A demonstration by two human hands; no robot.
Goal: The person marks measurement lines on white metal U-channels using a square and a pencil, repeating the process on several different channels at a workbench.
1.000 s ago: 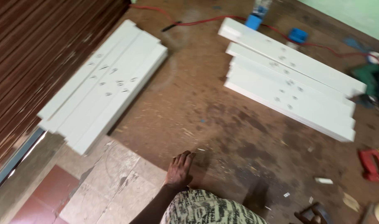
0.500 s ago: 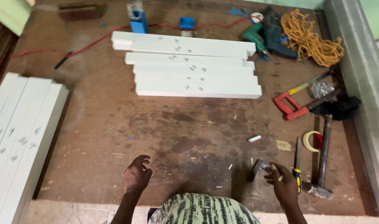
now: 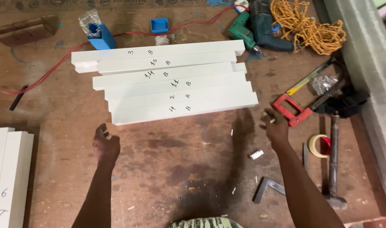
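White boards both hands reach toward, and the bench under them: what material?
White boards: likely wood or fibreboard with a smooth matt white coat; square-cut ends, pen marks on the faces. Core hidden. Bench: brown sheet, probably plywood or hardboard, worn, stained, littered with chips.

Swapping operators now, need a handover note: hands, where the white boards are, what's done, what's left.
Left hand: open, empty, just short of the near left end of the white boards.
Right hand: open, empty, off the boards' right end, beside the red clamp.
Boards: six showing, side by side flat on the workbench, each hand-marked. A second white stack lies at the left edge.
Done: boards laid out and marked.
Left: no board gripped or lifted yet.
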